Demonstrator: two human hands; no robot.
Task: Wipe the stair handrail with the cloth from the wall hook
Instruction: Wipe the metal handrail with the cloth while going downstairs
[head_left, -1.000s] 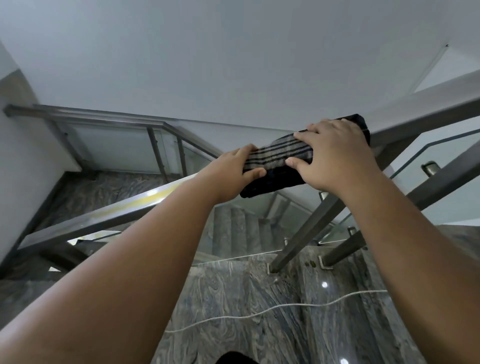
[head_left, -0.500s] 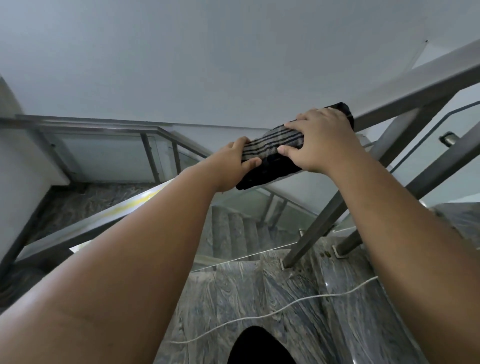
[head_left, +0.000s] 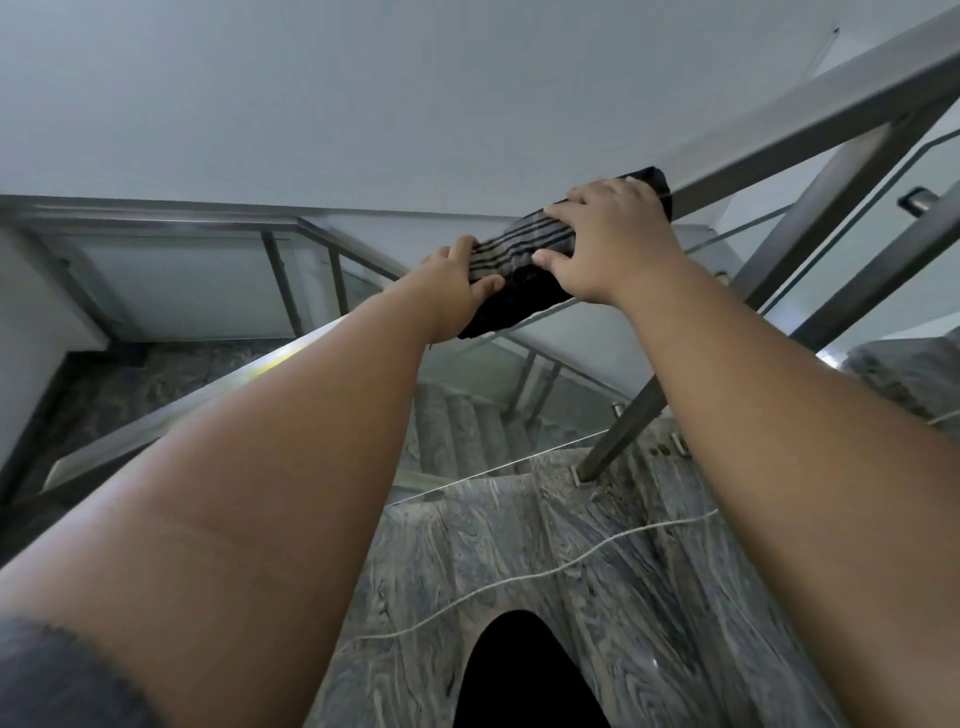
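A dark cloth (head_left: 519, 260) with grey stripes is wrapped over the grey metal handrail (head_left: 810, 104), which slopes up to the right and down to the lower left. My left hand (head_left: 457, 291) grips the cloth's lower end, thumb on top. Higher up the rail, my right hand (head_left: 608, 244) presses flat on the cloth's upper part, fingers spread over it. The rail under the cloth is hidden.
Slanted metal posts (head_left: 779, 249) and glass panels (head_left: 872, 208) stand under the rail at right. Grey marbled steps (head_left: 545, 519) lie below, crossed by a thin white cord (head_left: 519, 582). A lower flight and landing railing (head_left: 280, 280) sit at left. A plain white wall fills the top.
Both hands and the cloth have slid a little up the rail to the right. The view has tilted, showing more of the steps below.
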